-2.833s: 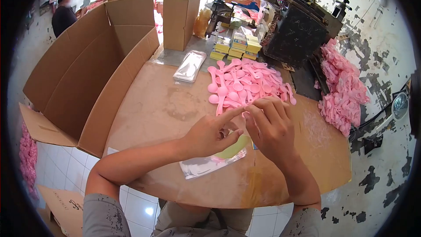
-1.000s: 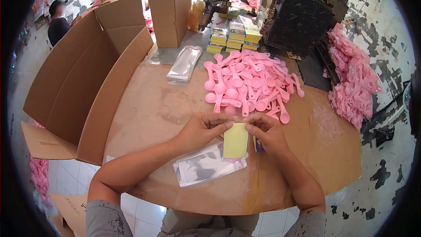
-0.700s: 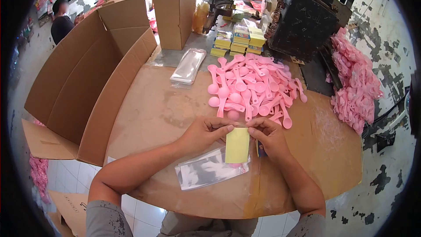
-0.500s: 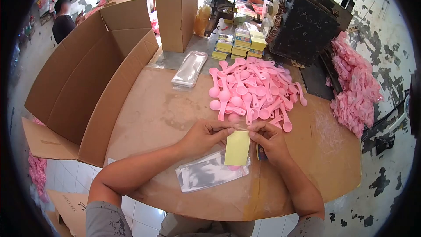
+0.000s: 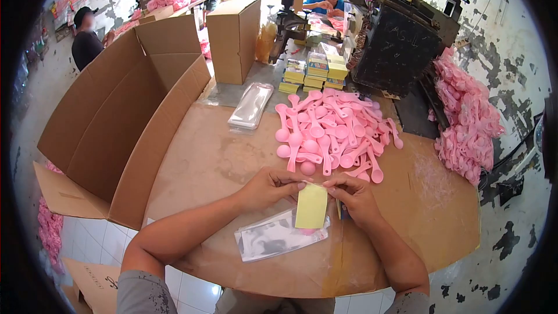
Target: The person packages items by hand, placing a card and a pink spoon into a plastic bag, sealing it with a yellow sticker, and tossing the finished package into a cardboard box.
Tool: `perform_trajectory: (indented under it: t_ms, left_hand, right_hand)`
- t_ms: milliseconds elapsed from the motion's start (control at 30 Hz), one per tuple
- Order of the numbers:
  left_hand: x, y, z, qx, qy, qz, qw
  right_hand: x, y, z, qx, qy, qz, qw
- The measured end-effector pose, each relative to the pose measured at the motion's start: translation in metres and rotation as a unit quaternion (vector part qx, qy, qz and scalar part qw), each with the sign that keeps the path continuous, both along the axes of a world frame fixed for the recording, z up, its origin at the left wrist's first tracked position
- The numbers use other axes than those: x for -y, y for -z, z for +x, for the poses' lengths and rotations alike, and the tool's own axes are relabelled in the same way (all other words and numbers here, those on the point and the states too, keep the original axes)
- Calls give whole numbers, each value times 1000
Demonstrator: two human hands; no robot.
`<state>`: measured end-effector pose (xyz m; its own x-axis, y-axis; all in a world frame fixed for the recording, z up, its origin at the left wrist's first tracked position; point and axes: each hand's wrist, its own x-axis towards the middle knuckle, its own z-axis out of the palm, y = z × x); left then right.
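Observation:
My left hand point(image 5: 273, 189) and my right hand point(image 5: 353, 199) are close together, thumbs and fingers pinching the two upper corners of what looks like a clear plastic bag. A yellow card point(image 5: 311, 206) hangs upright inside it, and a bit of pink shows below its lower edge. Under the card lies a stack of clear plastic bags point(image 5: 267, 241). A small dark printed piece point(image 5: 342, 211) is partly hidden behind my right hand. Just beyond my fingers is a heap of pink measuring spoons point(image 5: 331, 128).
An open cardboard box point(image 5: 160, 139) stands at left, with a taller carton point(image 5: 229, 43) behind. Farther back are more clear bags point(image 5: 251, 106), stacks of cards point(image 5: 317, 70) and a dark machine point(image 5: 395, 49). Bagged pink items point(image 5: 465, 116) are heaped right. Several people work beyond.
My view has tilted up slightly, so the scene sits lower. Both hands keep their pinch, while the card leans a little differently.

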<state>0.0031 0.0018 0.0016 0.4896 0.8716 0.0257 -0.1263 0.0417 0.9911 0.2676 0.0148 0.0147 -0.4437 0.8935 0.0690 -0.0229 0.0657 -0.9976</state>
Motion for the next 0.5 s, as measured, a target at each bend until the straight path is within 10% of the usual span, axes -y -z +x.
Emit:
perform_trajectory:
  t_ms: [500]
  left_hand:
    - [-3, 6, -6, 40, 12, -69, 997]
  right_hand:
    - [2, -7, 4, 26, -21, 8, 999]
